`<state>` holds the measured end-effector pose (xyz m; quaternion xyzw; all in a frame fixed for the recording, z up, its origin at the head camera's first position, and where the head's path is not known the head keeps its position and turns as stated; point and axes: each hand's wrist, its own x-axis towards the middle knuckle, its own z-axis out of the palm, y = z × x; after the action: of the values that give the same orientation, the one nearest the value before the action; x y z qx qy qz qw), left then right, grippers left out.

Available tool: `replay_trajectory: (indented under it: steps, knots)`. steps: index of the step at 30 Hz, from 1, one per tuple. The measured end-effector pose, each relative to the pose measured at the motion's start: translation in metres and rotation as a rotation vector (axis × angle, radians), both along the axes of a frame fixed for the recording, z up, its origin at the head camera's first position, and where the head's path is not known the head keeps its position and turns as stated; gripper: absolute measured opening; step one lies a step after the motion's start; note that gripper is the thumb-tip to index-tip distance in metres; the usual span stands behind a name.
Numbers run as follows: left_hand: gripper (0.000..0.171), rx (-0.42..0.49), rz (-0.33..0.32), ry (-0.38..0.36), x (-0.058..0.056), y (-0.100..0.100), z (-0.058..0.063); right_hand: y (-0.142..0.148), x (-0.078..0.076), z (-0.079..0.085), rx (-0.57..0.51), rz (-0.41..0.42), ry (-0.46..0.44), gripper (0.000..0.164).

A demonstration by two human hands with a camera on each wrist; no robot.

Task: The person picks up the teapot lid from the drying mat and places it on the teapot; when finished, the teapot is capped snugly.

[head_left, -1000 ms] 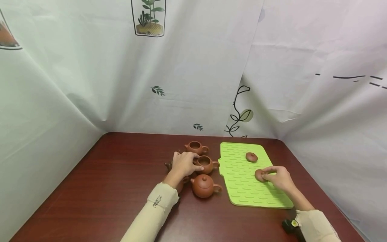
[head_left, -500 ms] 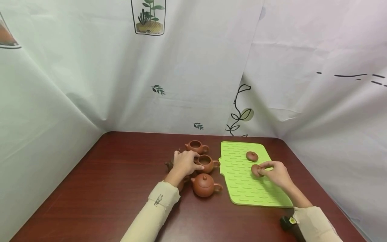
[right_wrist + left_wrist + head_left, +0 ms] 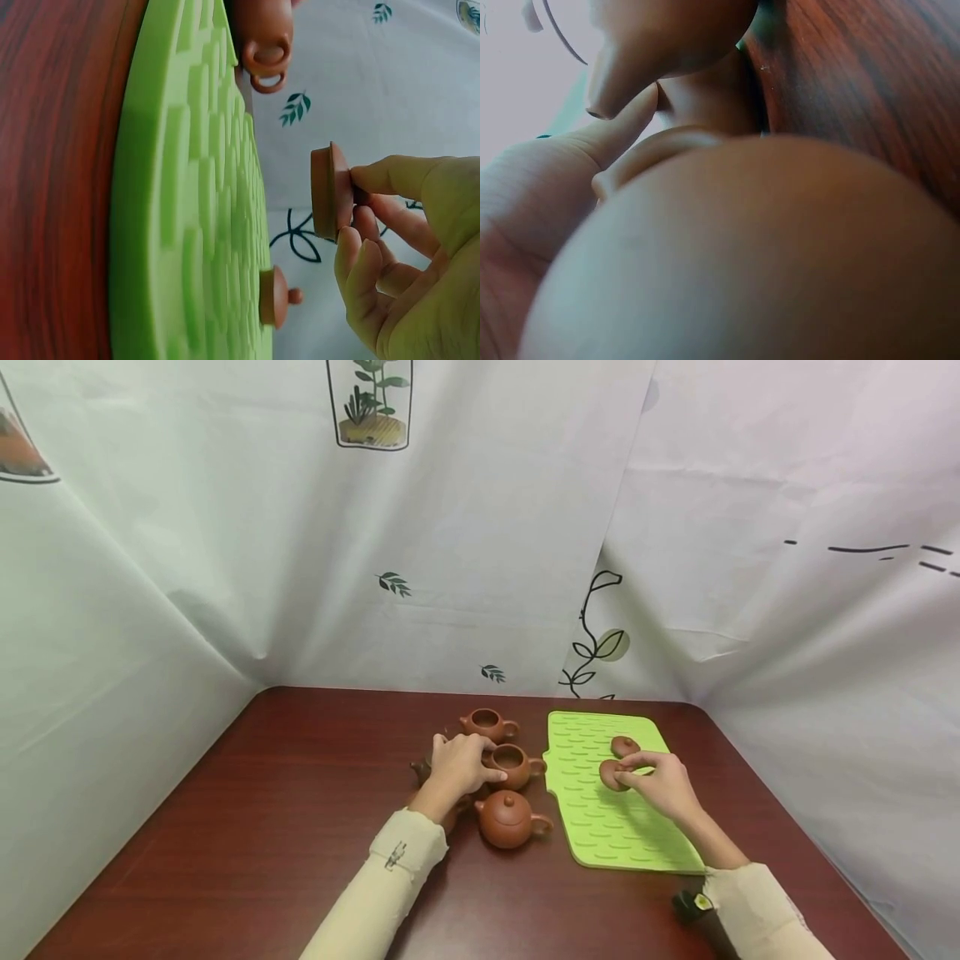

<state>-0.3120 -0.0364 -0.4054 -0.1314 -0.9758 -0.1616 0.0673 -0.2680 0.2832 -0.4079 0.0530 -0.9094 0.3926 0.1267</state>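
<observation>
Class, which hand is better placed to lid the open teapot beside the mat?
Probably the right hand: it pinches a lid above the mat, while the left hand holds the open teapot.

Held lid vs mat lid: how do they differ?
Held lid is pinched by the right grip; mat lid is untouched.
Held lid hangs above the green mat; mat lid rests on it.

Shared: both are round and reddish-brown.
</observation>
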Motion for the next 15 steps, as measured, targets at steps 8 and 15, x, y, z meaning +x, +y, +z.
replay_trajectory:
  steps: [8, 15]
  knots:
    - [0.054, 0.014, -0.004, -0.006, 0.0, -0.001, -0.001, -0.021, -0.006, -0.001, -0.048, 0.044, 0.032, 0.018]
    - [0.054, 0.028, 0.0, -0.008, 0.001, -0.001, -0.001, -0.041, -0.012, -0.001, -0.065, 0.059, 0.045, 0.012]
